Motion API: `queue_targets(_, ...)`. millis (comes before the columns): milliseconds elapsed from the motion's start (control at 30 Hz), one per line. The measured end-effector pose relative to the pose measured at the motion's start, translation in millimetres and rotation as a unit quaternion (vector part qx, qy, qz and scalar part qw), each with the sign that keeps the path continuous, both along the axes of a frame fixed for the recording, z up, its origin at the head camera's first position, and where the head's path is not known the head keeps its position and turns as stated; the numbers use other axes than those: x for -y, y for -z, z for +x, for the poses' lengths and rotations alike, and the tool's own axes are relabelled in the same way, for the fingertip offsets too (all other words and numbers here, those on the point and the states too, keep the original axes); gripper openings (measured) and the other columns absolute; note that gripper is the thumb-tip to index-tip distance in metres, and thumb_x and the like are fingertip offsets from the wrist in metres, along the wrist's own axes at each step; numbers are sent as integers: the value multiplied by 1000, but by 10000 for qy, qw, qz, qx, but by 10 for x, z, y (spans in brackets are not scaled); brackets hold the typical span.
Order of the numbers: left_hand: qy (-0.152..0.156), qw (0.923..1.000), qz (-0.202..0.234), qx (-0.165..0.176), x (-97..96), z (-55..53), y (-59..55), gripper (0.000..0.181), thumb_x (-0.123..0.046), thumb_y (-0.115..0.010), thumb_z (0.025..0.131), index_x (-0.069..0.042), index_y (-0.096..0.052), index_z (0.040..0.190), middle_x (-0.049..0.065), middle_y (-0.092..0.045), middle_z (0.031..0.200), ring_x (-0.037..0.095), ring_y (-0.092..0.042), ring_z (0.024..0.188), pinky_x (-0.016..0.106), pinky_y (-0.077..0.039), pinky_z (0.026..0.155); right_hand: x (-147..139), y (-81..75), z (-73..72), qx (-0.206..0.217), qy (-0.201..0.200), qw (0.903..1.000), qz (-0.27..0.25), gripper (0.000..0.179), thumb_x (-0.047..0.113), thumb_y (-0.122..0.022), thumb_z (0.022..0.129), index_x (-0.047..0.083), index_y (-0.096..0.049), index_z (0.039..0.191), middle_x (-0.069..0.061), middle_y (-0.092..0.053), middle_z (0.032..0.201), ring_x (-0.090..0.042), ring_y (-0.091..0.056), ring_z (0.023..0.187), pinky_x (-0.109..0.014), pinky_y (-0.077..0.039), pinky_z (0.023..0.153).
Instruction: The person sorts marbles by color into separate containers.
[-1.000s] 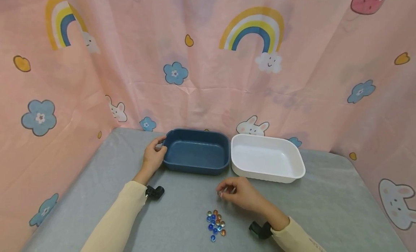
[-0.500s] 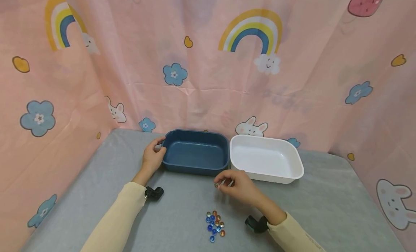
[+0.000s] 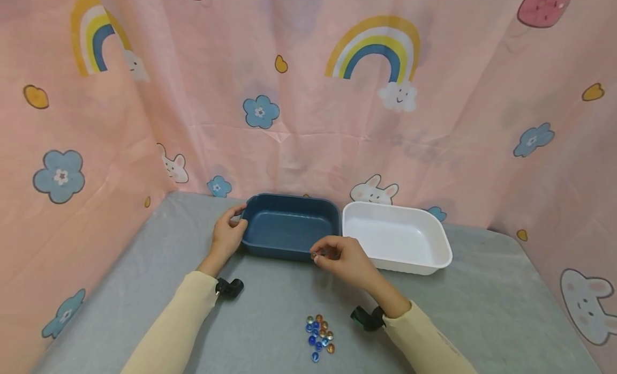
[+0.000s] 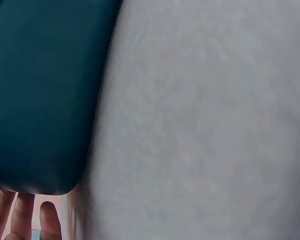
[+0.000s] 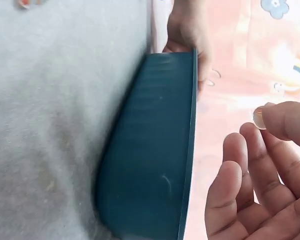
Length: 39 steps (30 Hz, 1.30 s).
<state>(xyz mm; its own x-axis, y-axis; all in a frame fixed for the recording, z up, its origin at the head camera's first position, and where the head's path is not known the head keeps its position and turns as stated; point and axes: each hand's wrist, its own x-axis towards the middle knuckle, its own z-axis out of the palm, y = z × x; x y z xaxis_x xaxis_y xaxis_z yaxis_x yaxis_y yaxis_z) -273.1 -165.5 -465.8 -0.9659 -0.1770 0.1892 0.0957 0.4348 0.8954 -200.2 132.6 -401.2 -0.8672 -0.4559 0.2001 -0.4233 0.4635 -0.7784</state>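
My left hand (image 3: 226,236) holds the left end of a dark blue rectangular tub (image 3: 289,224), with thumb and fingers at its rim. In the left wrist view, several fingertips touch the end wall of the tub. My right hand (image 3: 349,261) pinches a clear glass marble (image 5: 258,118) between thumb and finger. That hand is at the tub's front right corner, near rim height. The other right fingers are loosely bent in the right wrist view. Nearer the person, a cluster of blue, orange and clear glass marbles (image 3: 318,334) lies on the grey cloth.
A white rectangular tub (image 3: 395,234) stands right beside the blue one, on its right. Grey cloth (image 3: 270,309) covers the table. A pink patterned curtain (image 3: 308,149) hangs behind the tubs and at the sides. Each wrist carries a small black camera (image 3: 230,288).
My right hand has moved away from the person and slightly left, bringing its marble to the blue tub's front edge. The left hand stays at the tub's left end.
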Motion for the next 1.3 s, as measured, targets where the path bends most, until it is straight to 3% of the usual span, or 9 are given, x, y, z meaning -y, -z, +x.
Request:
queue_targets(400, 14, 10000, 67, 28, -9, 23, -2, 42, -11, -55, 90, -15, -59, 132, 10, -60, 131, 19, -59, 81, 25, -46, 63, 182, 47, -235, -159, 236, 9995, -135, 13, 14, -67, 88, 12, -72, 99, 2, -72, 90, -10, -60, 71, -25, -49, 60)
queue_targets(833, -5, 10000, 55, 19, 12, 35, -28, 43, -12, -54, 91, -17, -58, 133, 9, -58, 133, 21, -59, 84, 26, -45, 63, 454, 130, -615, 212, 429, 9970, -607, 15, 15, -67, 89, 10, -72, 102, -4, -72, 95, -16, -54, 62, -24, -39, 51)
queue_targets(1300, 38, 9999, 135, -3, 4, 3, 15, 43, -12, -54, 90, -16, -58, 133, 10, -58, 132, 18, -57, 80, 24, -45, 61, 569, 280, -895, 241, 825, 9937, -718, 11, 12, -69, 87, 10, -73, 98, -7, -73, 93, -22, -62, 66, -23, -45, 57)
